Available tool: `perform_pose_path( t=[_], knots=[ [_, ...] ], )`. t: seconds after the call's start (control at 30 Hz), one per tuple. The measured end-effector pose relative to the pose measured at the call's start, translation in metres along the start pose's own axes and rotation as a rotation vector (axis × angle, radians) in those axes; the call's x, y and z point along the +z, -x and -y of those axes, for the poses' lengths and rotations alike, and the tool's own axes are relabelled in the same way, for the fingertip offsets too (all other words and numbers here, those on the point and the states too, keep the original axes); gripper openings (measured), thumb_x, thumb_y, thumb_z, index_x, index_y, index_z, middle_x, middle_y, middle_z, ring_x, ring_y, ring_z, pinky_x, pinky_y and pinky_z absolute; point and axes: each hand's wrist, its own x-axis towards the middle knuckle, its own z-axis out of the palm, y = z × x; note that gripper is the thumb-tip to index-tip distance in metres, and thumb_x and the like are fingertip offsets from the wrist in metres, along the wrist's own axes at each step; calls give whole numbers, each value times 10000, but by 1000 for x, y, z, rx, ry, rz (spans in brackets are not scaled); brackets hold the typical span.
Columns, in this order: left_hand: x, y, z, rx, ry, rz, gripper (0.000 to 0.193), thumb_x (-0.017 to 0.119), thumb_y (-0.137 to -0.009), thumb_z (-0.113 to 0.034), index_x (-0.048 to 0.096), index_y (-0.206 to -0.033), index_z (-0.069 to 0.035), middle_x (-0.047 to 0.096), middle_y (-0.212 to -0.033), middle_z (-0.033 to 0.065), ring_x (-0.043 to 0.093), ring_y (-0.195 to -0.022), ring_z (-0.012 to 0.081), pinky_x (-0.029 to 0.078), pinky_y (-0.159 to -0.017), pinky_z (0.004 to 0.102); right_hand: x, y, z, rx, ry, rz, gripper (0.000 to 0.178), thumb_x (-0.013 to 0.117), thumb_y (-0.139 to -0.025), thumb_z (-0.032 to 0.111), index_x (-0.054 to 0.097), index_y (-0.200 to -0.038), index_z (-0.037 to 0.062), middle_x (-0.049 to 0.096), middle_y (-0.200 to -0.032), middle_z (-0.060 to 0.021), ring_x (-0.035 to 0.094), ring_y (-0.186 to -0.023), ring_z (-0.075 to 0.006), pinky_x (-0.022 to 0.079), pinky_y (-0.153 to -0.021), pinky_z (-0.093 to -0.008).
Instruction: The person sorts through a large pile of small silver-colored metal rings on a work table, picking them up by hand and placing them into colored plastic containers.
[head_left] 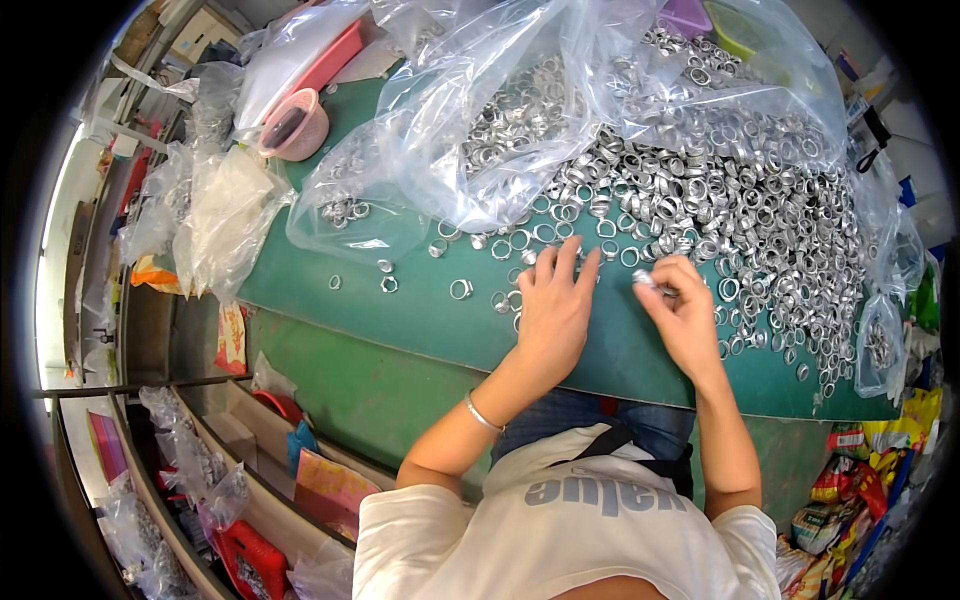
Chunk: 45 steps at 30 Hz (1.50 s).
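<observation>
Green tabletop (625,345) beneath silver rings (700,200)

Free tbl (625,335) lane btwn L hand (555,318) & R hand (686,315); ring pile (705,195), plastic bag (425,120) block far side.

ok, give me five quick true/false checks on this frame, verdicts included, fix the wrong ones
1. The right hand has a small silvery piece at its fingertips. True.
2. The bracelet is on the right wrist. False: the bracelet is on the left wrist.
3. Clear plastic lies over part of the pile of metal rings. True.
4. The left hand is inside the round pink container. False: the left hand is over the green tabletop, by scattered rings at the pile's near edge.
5. The round pink container is left of the pile. True.
</observation>
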Motion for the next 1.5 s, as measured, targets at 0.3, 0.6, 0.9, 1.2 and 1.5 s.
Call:
perform_pose_path(
  t=[0.3, 0.6, 0.9, 1.2, 1.5],
  knots=[
    [2, -4, 8, -329, 797, 6, 290, 580, -764, 78, 582, -1042, -4, 616, -960, 50, 573, -836, 144, 435, -742, 278, -26, 16, 3, 674, -1426, -2, 268, 442, -914, 189, 431, -665, 91, 471, -643, -77, 388, -437, -141, 287, -349, -228],
    [10, 0, 0, -186, 585, -184, 207, 552, -763, 77, 616, -952, 25, 644, -920, 129, 632, -722, 250, 484, -585, 306, -4, 19, 10, 708, -1120, 66, 117, 495, -895, 88, 523, -985, 18, 459, -656, -22, 356, -416, -74, 223, -352, -192],
    [-6, -9, 1, -140, 316, -104, 205, 577, -764, 24, 643, -955, -14, 638, -840, 149, 616, -700, 310, 483, -625, 375, 6, -6, 6, -172, 708, -73, 267, 654, -774, 124, 601, -1022, 44, 593, -736, -138, 590, -581, -318, 464, -510, -410],
    [-1, -35, 13, 70, 165, 51, 169, 592, -764, -26, 640, -925, -32, 600, -794, 123, 602, -711, 312, 478, -624, 385, -14, -6, -7, 133, 46, 13, 156, 652, -821, 134, 607, -891, 2, 503, -541, -6, 460, -476, -123, 381, -426, -254],
    [18, -58, 18, 241, -46, 188, 136, 608, -712, -8, 612, -847, -24, 550, -822, 98, 582, -803, 280, 476, -641, 380, -56, 19, -21, 577, -1456, 40, 273, 453, -945, 259, 569, -939, 13, 482, -725, -26, 378, -440, -67, 279, -308, -186]
  ],
)
